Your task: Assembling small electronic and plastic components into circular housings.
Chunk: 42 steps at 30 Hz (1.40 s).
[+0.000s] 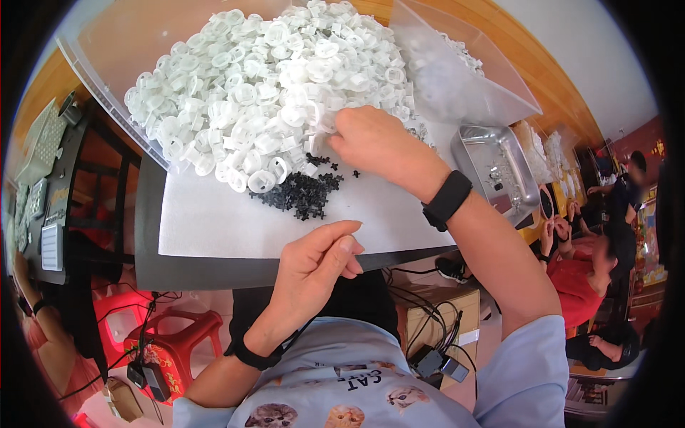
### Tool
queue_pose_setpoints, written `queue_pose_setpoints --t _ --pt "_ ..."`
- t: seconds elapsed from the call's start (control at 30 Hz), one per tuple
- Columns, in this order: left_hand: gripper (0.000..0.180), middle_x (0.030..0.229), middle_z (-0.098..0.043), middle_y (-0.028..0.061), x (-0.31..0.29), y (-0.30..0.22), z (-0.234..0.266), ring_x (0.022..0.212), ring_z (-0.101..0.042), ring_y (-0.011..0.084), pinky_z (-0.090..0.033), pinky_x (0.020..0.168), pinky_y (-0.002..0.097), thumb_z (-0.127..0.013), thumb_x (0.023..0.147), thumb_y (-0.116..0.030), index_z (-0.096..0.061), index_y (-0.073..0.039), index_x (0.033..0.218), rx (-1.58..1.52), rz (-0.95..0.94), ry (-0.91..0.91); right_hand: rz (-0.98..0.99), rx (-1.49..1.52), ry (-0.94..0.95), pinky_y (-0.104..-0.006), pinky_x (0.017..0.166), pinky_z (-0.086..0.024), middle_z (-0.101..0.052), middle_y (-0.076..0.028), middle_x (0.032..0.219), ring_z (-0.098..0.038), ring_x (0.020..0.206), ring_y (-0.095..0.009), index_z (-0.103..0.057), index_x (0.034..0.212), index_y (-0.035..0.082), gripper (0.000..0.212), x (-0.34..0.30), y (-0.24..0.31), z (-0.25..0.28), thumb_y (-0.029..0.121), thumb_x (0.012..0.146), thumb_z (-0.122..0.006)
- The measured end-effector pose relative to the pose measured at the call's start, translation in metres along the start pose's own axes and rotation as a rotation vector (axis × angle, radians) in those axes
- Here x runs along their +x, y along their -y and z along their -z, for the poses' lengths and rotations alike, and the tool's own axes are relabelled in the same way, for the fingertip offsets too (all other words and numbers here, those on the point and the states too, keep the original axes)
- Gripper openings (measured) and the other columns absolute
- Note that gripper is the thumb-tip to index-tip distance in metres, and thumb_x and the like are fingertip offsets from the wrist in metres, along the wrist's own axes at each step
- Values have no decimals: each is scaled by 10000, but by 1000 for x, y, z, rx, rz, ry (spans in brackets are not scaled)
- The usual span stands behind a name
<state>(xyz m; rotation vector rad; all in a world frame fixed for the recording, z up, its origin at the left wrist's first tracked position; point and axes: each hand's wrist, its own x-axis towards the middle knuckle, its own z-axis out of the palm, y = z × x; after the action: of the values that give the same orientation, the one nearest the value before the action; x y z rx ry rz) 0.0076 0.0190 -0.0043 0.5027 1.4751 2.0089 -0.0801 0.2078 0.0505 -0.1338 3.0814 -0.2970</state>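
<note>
A big heap of white, ring-topped plastic parts (242,93) fills the far side of the table. My right hand (374,143) is at the heap's near right edge, its fingers curled down against the white parts; its fingertips and anything in them are hidden. Just in front of the heap lies a small pile of black cross-shaped pieces (303,196). Nearer to me, my left hand (314,260) hovers by the table's front edge, thumb pressed to its bent fingers. Whatever may be between them does not show.
A white sheet (207,228) covers the dark table (153,267). Clear plastic bin walls (478,71) flank the heap. To the right stands a metal tray (528,189) holding small parts. Red stools (193,335), cables and a cardboard box (457,314) are below. Other people sit on both sides.
</note>
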Motion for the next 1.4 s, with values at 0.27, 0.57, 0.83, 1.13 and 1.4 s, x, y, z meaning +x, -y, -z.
queue_pose_setpoints --t 0.27,0.57,0.83,1.13,1.4 --pt "304 937 -629 93 1 2 2 735 -606 112 -514 657 235 -481 981 -143 -532 16 1235 -6 10 9 40 27 -110 -440 602 -481 -603 -234 698 -598 647 -377 -596 805 -65 270 -25 -19 -1 203 804 -560" --pt "449 915 -576 83 6 -1 -3 729 -588 121 -505 644 244 -487 969 -120 -370 -24 1392 -102 -64 -58 -187 1194 419 -191 444 -374 -578 7 681 -488 504 -39 -625 835 15 236 -92 6 15 246 883 -633" --pt "247 829 -655 109 5 2 -6 607 -614 119 -503 532 223 -522 954 -113 -582 49 1130 -164 -14 -173 -236 1220 287 -187 430 -355 -553 7 649 -465 487 -40 -614 828 13 307 -114 19 -3 300 933 -580" --pt "284 822 -653 114 5 2 -10 596 -616 124 -501 529 219 -512 955 -109 -565 46 1187 -107 9 -197 -94 1012 -9 -229 532 -399 -538 -1 644 -473 604 -55 -569 832 -24 310 -126 24 -18 258 957 -543" --pt "373 903 -632 73 1 3 -8 666 -603 100 -495 595 220 -510 961 -132 -488 27 1298 -45 -96 -42 -214 1240 97 -220 465 -393 -543 -10 654 -474 535 -61 -562 823 -11 379 -129 21 -13 312 991 -459"
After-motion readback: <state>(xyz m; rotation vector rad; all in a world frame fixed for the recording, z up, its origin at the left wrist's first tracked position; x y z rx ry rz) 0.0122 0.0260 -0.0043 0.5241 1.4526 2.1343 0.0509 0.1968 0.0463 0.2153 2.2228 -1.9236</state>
